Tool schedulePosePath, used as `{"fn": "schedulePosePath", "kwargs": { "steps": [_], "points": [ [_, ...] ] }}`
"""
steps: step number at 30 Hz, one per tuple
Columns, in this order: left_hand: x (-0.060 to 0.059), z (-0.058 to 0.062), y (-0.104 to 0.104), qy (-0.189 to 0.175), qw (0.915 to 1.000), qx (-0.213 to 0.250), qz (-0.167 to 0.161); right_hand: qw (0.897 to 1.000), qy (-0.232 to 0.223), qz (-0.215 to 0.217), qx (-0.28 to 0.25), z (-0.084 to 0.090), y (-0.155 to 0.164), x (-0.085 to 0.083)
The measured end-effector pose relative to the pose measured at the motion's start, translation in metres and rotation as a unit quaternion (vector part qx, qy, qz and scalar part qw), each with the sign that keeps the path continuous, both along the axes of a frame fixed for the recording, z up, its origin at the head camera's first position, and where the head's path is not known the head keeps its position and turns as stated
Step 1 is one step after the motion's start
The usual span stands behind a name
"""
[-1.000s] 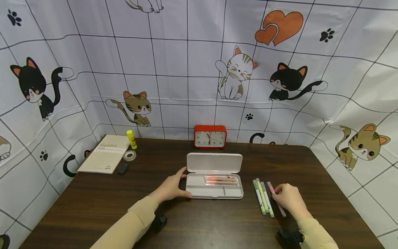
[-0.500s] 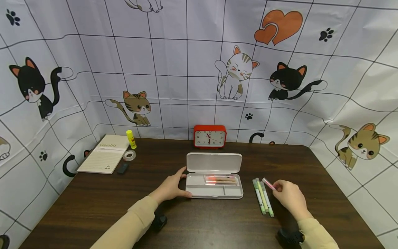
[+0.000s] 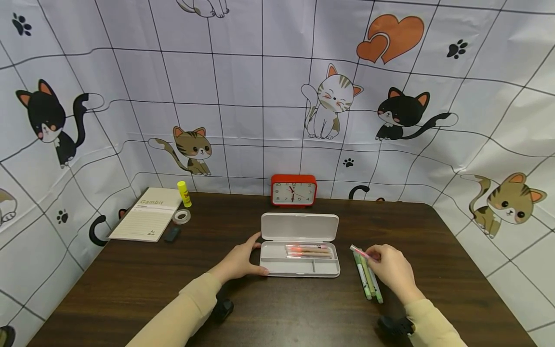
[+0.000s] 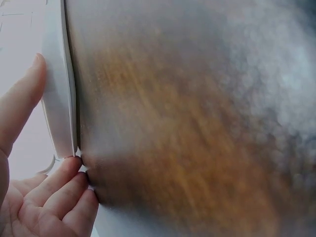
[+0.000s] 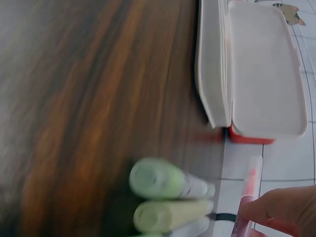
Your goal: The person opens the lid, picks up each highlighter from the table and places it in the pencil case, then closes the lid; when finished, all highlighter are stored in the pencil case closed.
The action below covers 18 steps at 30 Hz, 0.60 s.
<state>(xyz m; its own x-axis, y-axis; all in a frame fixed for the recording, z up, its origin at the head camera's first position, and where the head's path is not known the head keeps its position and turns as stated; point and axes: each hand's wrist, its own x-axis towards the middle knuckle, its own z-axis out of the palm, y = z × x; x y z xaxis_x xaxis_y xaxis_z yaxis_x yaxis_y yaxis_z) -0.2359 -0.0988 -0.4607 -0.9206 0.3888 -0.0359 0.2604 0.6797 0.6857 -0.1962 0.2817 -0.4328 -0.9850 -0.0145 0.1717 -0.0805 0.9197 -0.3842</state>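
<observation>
At the far left of the dark wooden table [image 3: 130,289] lies a notebook [image 3: 147,220] with "Gambit" printed on its cover, the only writing that can be read. Just right of it stand a yellow glue stick [image 3: 184,193] and a roll of clear tape [image 3: 180,216], with a small black eraser-like block [image 3: 172,234] nearer; the glue stick's label is too small to read.

The left hand [image 3: 238,262] rests against the left end of the open white pencil case [image 3: 299,260], fingers straight and spread, the thumb on the lid edge, steadying rather than gripping. The tray already holds a few pink and orange pens [image 3: 309,250]. Behind the case, against the cat-print backdrop, stands a red alarm clock [image 3: 293,190].

The right hand [image 3: 392,271] pinches a pink pen [image 3: 359,251] between thumb and fingertips, lifted clear of the table, its tip aimed left toward the case and just short of its right end. Under the hand lie green highlighters [image 3: 365,277], side by side.

Likely risks: the pinch sits near one end of the pen, so it could swing or slip out. The free tip could catch the case's right wall and nudge the tray. The heel of the hand could roll the highlighters.
</observation>
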Motion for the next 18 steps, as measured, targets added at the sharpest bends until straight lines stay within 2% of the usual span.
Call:
{"fn": "schedulePosePath", "kwargs": {
  "steps": [6, 18],
  "points": [
    [0.002, 0.002, 0.000, 0.012, 0.9999, -0.006, -0.009, 1.000, 0.010, 0.017, -0.002, 0.001, -0.013, -0.005],
    [0.000, 0.001, 0.001, -0.008, 1.0000, -0.003, 0.005, 0.997, 0.044, 0.067, -0.004, 0.001, -0.044, -0.011]
  ]
}}
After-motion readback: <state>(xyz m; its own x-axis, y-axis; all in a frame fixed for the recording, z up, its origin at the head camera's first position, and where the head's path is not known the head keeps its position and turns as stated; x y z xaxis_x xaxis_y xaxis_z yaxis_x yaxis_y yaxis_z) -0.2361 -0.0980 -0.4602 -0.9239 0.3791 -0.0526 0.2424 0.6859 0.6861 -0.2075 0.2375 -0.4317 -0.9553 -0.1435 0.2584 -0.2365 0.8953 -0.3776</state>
